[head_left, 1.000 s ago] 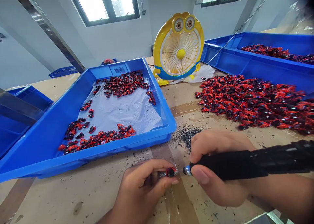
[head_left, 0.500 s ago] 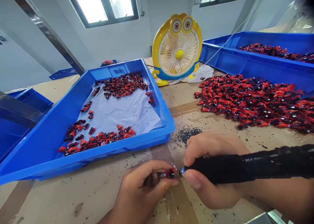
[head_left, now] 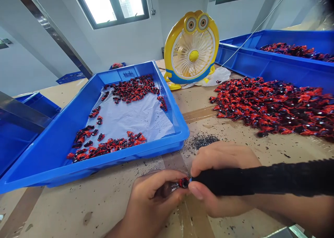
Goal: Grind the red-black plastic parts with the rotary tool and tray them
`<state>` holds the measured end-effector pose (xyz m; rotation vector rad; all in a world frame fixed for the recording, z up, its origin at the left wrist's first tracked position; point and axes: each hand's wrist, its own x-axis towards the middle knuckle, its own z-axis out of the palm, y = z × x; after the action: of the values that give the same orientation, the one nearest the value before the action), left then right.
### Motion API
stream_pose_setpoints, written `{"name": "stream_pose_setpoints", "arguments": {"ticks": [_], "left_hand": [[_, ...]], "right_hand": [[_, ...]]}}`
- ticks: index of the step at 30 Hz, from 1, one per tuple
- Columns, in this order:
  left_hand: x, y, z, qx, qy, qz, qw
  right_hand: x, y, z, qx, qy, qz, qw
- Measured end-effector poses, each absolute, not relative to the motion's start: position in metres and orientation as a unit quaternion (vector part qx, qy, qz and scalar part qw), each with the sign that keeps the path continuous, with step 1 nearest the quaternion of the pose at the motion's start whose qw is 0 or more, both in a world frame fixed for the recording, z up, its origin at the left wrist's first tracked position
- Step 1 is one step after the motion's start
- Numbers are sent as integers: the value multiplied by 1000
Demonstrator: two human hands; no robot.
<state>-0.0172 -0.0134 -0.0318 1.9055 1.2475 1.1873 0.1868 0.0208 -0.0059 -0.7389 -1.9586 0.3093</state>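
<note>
Left grip (head_left: 153,194) is closed on a small red-and-black tubular part (head_left: 184,183) above the brown surface (head_left: 122,199); by the right grip (head_left: 221,157) a black cylindrical tool (head_left: 235,181) is held, tip contact unclear. Tooling is judged in hand; steady alignment is required next.

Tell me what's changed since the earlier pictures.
The right hand has brought the black tool leftward, closing most of the gap to the red-and-black part in the left hand; whether they touch is hard to tell. Nothing was taken up or let go. The near tray, fan and loose pile stayed put.
</note>
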Motion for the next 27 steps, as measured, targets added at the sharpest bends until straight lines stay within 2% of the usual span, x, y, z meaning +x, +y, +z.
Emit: {"name": "stream_pose_setpoints", "arguments": {"ticks": [27], "left_hand": [[-17,-13,-32,688,469,446,328]], "right_hand": [[188,21,-3,-311,-799,146,493]]}}
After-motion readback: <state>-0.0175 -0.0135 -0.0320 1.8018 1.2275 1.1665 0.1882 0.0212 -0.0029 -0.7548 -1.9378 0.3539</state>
